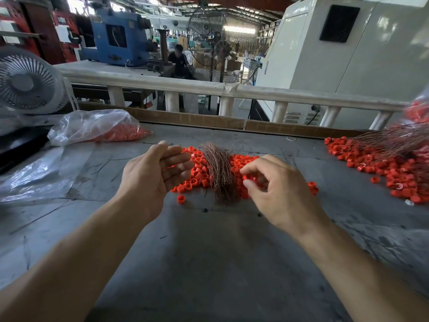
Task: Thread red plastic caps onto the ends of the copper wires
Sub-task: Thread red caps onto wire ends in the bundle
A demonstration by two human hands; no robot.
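On the grey work table [209, 252], closest to the camera, two bare forearms reach forward from the lower corners. The left hand [153, 175] is held above the table with the palm turned toward the middle; its fingers are nearly straight and a little spread, and they hold nothing. The right hand [276, 189] hangs palm down over the pile of red plastic caps [241, 162]; its fingers are curled, with the thumb and forefinger close together at the caps (whether a cap is really pinched between them, I cannot tell).

Between the two hands a bundle of thin copper wires [218, 173] lies on the pile, its ends fanned out toward the far side. One single cap [181, 199] sits apart, just in front of the pile.

Further to the right, a second heap of red caps [380, 166] is spread on the table, with another bunch of copper wires [394, 140] lying over it. At the far left lies a clear plastic bag [92, 126] with more red caps inside, and behind it stands a white desk fan [27, 82]. A white railing [209, 89] closes the table's back edge, and beyond it are a blue machine [118, 38] and a large standing fan [216, 43].
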